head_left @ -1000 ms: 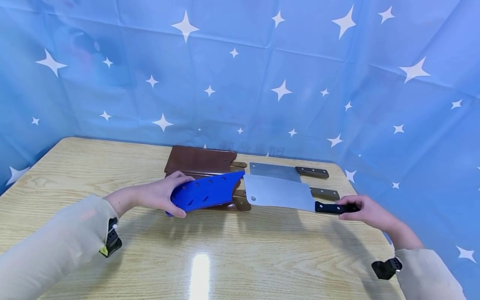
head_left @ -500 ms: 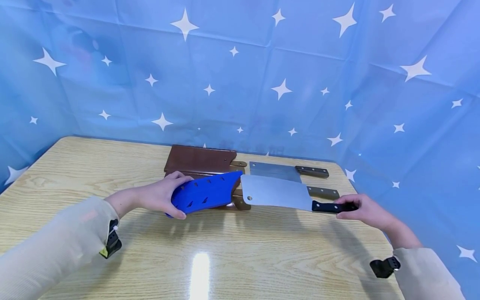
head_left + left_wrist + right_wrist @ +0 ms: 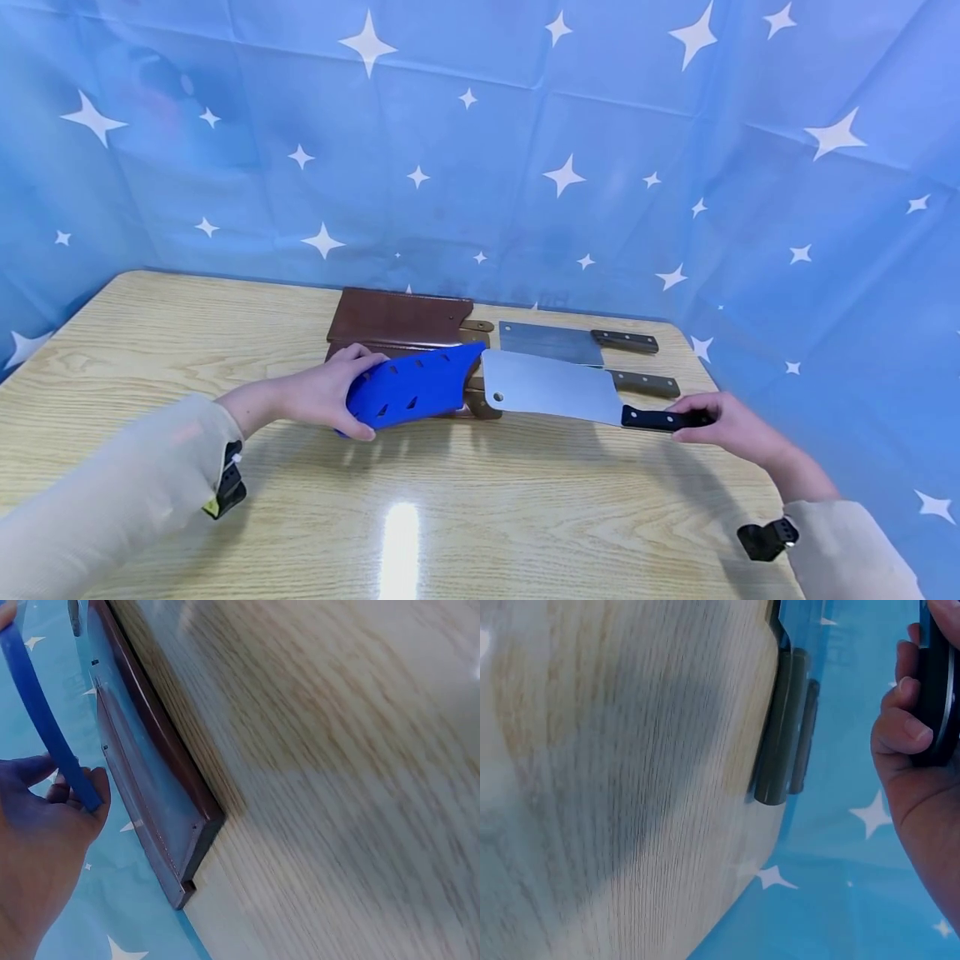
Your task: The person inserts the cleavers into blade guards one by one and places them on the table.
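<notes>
Since a second ago, the cleaver [image 3: 553, 387] has been edged toward the blue sheath's [image 3: 414, 384] mouth.

Head view: near the table's [image 3: 150, 350] far edge, the sheath is gripped by the left hand [image 3: 327, 392], the handle by the right hand [image 3: 726, 423]; sheathing is judged under way, needing alignment. Wrist views: fingers are curled round both.

1. A wooden bench [image 3: 480, 517] carries everything.
2. Two brown sheaths [image 3: 401, 317] lie stacked near the far edge.
3. Two cleavers with brown handles, the far cleaver [image 3: 551, 342] and the second cleaver [image 3: 645, 383], lie toward the far right corner.
4. A blue star-printed cloth [image 3: 525, 150] hangs behind the bench.
</notes>
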Demonstrator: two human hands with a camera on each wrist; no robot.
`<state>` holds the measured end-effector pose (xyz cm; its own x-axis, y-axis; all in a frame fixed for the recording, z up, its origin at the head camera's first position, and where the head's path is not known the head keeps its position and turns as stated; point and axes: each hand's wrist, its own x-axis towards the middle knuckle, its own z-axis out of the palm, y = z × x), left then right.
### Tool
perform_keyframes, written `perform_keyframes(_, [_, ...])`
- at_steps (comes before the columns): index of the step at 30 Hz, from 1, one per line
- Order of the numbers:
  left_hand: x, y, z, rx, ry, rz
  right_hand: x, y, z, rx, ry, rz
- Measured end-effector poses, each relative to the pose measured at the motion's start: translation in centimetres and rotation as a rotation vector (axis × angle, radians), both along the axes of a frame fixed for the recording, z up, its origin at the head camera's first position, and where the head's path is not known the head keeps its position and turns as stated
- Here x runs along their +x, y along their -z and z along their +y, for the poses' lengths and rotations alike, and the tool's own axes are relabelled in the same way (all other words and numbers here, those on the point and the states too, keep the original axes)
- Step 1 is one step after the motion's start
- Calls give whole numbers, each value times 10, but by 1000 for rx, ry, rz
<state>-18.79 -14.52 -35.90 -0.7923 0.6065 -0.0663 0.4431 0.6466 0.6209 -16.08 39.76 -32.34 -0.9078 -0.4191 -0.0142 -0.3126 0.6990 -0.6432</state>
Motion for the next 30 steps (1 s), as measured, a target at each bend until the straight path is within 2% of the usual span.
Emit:
perform_keyframes(6, [0, 2, 0, -20, -3, 30, 1, -2, -1, 16, 20, 13])
perform_keyframes(9, [2, 2, 1, -30, 17, 46, 0, -3, -5, 27, 3, 13])
perform_keyframes(14, [4, 3, 7, -34, 54, 53, -4, -1, -12, 19, -25, -16])
perform_keyframes(23, [2, 3, 5, -48, 54, 104, -9, 0, -19, 6, -42, -43])
perform_keyframes(30, [3, 1, 14, -49, 87, 118, -11, 5, -33, 28, -53, -78])
